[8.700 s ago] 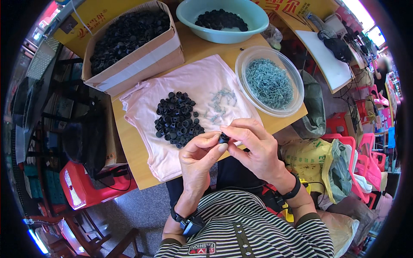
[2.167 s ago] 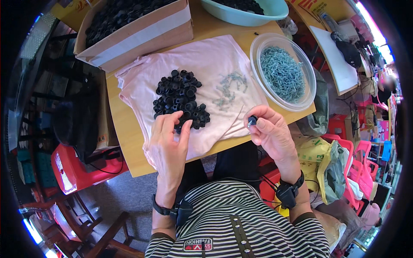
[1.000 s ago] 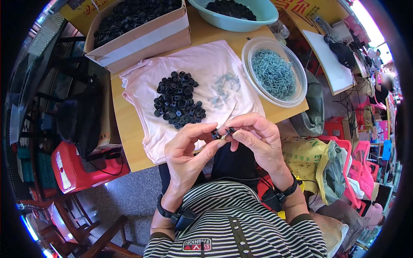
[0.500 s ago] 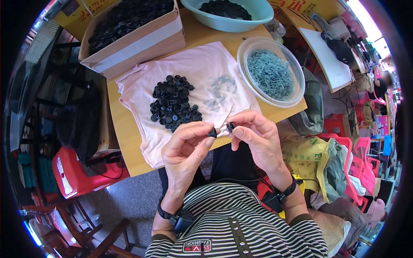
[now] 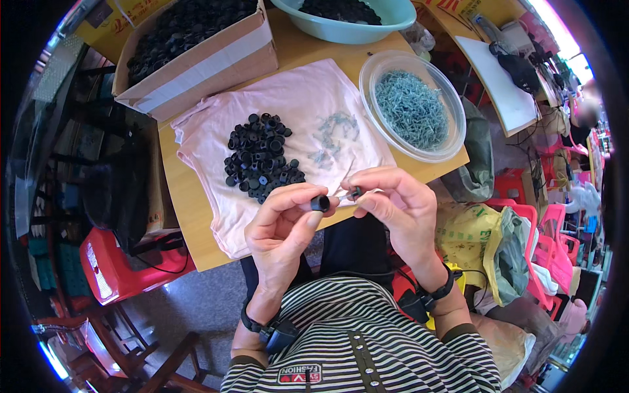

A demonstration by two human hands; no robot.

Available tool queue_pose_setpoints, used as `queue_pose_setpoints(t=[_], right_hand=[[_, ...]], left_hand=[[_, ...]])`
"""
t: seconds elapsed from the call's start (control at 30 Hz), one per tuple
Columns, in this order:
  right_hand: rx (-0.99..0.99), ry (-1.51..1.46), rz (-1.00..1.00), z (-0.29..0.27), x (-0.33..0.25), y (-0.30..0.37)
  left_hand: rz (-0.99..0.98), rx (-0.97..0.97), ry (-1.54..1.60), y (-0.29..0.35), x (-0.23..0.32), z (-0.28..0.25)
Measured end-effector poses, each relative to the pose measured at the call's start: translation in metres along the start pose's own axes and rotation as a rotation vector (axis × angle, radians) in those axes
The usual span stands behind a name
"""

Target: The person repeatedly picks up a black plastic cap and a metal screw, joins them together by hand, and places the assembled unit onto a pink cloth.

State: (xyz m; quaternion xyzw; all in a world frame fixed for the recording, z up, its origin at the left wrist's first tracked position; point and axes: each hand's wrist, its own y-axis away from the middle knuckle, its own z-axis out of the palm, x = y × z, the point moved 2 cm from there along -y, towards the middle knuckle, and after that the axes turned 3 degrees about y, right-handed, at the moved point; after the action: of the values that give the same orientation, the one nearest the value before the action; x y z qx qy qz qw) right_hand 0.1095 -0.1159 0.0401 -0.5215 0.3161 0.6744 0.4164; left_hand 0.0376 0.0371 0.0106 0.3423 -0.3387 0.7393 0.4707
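Observation:
Close together over the near edge of a pink cloth, both my hands are working with small parts. Between the thumb and fingers of my left hand is a black plastic cap, its hollow round end turned into view. My right hand pinches a second small black part. A thin pale metal piece shows between the two hands; whether it is a screw or a spring I cannot tell. Beyond my left hand lies a pile of black caps. Right of it are scattered small metal pieces.
A cardboard box full of black parts stands at the far left of the table. At the back is a pale green basin with more. A clear round tub of metal pieces sits at the right. A red stool stands left.
The cap in my left hand has turned so that its hollow end shows. My right hand has shifted slightly right, still pinching its black part.

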Motion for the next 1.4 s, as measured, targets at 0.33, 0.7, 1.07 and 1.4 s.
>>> queue_pose_setpoints(t=[0.33, 0.7, 1.07, 1.4], right_hand=[[-0.083, 0.558, -0.462, 0.015, -0.019, 0.0], [-0.058, 0.713, -0.62, 0.018, -0.019, 0.001], [-0.084, 0.786, -0.639, 0.017, -0.013, 0.003], [-0.092, 0.805, -0.603, 0.019, -0.008, -0.001]], left_hand=[[0.061, 0.057, 0.089, 0.005, -0.001, 0.001], [0.09, 0.035, -0.008, 0.005, 0.001, 0.002], [0.08, 0.005, -0.011, 0.004, -0.006, -0.002], [0.017, 0.066, 0.019, 0.006, -0.006, 0.001]])
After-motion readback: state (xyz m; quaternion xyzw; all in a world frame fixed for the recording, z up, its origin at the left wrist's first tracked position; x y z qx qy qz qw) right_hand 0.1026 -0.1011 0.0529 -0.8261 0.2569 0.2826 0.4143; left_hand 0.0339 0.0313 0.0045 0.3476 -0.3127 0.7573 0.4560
